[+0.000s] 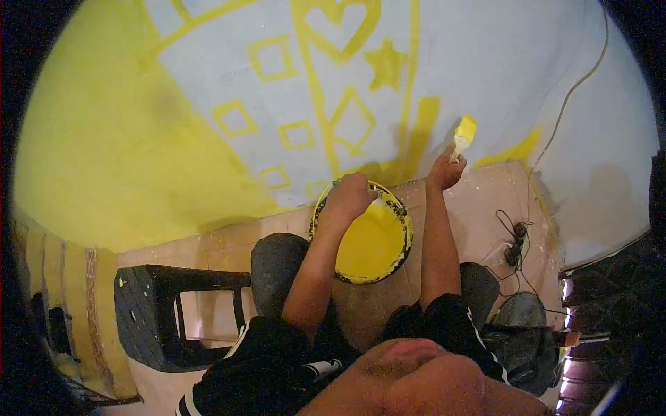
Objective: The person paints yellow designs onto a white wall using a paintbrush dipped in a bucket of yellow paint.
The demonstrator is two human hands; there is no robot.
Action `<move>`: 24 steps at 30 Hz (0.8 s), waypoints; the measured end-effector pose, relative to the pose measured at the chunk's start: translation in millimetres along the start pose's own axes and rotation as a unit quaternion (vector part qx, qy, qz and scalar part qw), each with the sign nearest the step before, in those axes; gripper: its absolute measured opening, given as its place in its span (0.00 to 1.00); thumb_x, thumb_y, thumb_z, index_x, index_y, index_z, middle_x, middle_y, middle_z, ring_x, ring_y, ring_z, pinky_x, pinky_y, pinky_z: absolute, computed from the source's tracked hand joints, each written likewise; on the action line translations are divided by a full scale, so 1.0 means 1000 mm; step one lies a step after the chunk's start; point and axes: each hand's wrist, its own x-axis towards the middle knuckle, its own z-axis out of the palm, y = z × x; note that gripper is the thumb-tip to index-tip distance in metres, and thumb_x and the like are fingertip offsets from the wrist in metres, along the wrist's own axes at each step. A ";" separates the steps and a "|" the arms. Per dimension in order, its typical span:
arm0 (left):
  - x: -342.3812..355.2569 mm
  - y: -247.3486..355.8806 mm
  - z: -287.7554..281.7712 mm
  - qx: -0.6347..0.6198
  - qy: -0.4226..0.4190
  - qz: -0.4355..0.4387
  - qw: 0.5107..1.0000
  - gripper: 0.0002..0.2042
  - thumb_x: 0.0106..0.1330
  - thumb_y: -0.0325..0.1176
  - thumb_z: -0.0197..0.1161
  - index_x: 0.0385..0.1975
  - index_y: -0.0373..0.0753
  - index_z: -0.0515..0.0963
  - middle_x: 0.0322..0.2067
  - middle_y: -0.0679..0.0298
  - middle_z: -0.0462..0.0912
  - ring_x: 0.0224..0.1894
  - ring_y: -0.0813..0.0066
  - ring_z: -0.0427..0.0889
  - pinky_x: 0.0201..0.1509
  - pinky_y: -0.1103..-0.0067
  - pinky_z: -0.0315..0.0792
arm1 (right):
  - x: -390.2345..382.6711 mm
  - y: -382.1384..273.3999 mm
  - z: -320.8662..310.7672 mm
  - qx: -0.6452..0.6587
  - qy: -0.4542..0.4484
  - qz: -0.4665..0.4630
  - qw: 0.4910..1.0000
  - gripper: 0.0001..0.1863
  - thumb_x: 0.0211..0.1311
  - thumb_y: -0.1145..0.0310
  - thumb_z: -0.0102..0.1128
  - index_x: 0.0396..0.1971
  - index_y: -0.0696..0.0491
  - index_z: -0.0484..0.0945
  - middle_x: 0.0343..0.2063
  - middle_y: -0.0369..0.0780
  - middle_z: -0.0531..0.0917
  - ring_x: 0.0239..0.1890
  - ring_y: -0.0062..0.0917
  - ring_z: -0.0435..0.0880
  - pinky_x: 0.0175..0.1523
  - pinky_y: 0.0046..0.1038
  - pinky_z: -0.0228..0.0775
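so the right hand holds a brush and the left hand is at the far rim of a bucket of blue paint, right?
The paint is yellow, not blue, as the head view shows. The right hand does hold a brush, and the left hand is at the bucket's far rim.

Dim, grainy view, soft shadows on the wall (479, 55), black fisheye corners.

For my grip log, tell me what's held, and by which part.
The right hand holds the brush by its handle. The left hand is at the far rim of the bucket; any hold there cannot be told.
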 end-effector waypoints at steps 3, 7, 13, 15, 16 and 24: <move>-0.001 0.005 0.000 0.005 0.027 0.001 1.000 0.21 0.55 0.49 0.61 0.34 0.34 0.75 0.35 0.46 0.77 0.42 0.48 0.76 0.44 0.61 0.71 | -0.008 -0.016 -0.006 0.075 0.005 -0.035 0.997 0.24 0.54 0.51 0.60 0.38 0.57 0.71 0.30 0.48 0.81 0.30 0.38 0.81 0.35 0.35 0.72; 0.018 0.000 0.011 -0.028 0.120 0.024 0.992 0.26 0.58 0.44 0.59 0.54 0.40 0.63 0.33 0.45 0.77 0.38 0.45 0.76 0.42 0.60 0.71 | -0.017 -0.027 0.003 0.086 -0.021 -0.074 0.993 0.20 0.54 0.55 0.60 0.37 0.57 0.71 0.28 0.46 0.81 0.30 0.37 0.80 0.34 0.34 0.71; 0.049 -0.003 -0.002 0.007 0.168 -0.013 0.986 0.41 0.62 0.37 0.56 0.66 0.55 0.31 0.30 0.45 0.78 0.34 0.47 0.78 0.36 0.59 0.72 | -0.029 -0.035 0.005 0.131 -0.032 -0.100 0.986 0.16 0.55 0.61 0.59 0.37 0.57 0.71 0.27 0.45 0.80 0.29 0.35 0.80 0.34 0.34 0.71; 0.056 -0.009 -0.004 0.012 0.203 -0.011 0.979 0.42 0.62 0.37 0.56 0.66 0.57 0.30 0.29 0.46 0.78 0.33 0.48 0.78 0.35 0.59 0.73 | -0.033 -0.040 0.006 0.133 -0.029 -0.094 0.986 0.15 0.55 0.62 0.59 0.36 0.57 0.71 0.27 0.44 0.80 0.28 0.34 0.80 0.34 0.33 0.71; 0.057 -0.013 -0.006 0.017 0.222 -0.008 0.975 0.42 0.62 0.37 0.56 0.66 0.57 0.30 0.28 0.46 0.78 0.32 0.48 0.78 0.34 0.60 0.73 | -0.033 -0.041 0.008 0.145 -0.028 -0.090 0.985 0.15 0.55 0.62 0.59 0.36 0.57 0.71 0.26 0.44 0.80 0.28 0.33 0.79 0.34 0.33 0.71; 0.077 -0.011 -0.041 0.154 0.293 0.011 0.944 0.40 0.61 0.39 0.56 0.66 0.61 0.35 0.26 0.53 0.77 0.22 0.57 0.78 0.26 0.65 0.73 | -0.025 -0.036 0.019 0.217 -0.067 -0.050 0.973 0.15 0.55 0.63 0.59 0.36 0.58 0.70 0.27 0.44 0.79 0.28 0.32 0.78 0.34 0.32 0.70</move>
